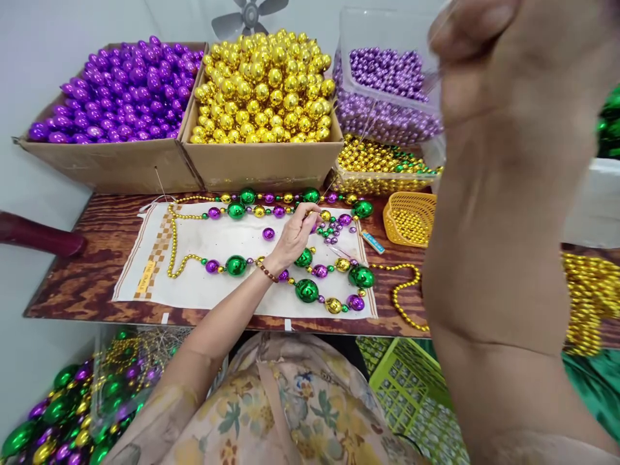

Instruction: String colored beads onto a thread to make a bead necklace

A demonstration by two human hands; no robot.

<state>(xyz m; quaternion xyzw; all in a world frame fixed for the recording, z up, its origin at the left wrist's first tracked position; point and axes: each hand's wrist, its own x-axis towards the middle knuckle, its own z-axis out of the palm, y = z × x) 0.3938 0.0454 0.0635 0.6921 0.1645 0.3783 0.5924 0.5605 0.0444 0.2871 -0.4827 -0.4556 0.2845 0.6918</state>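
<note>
My left hand, with a brown bead bracelet at its wrist, is closed in a pinch over the white cloth. Its fingertips grip a thin thread beside the upper string of beads. My right hand is raised very close to the camera, partly cut off by the frame. Its fingers are closed on the same thread, which slants faintly up from the left hand. On the cloth lie large green, gold and purple beads in strings, a loose purple bead and several small loose beads.
Behind the cloth stand cardboard boxes of purple beads and gold beads, and clear tubs of small beads. A yellow basket and blue-handled tool sit rightward. Below are a green crate and finished-looking beads.
</note>
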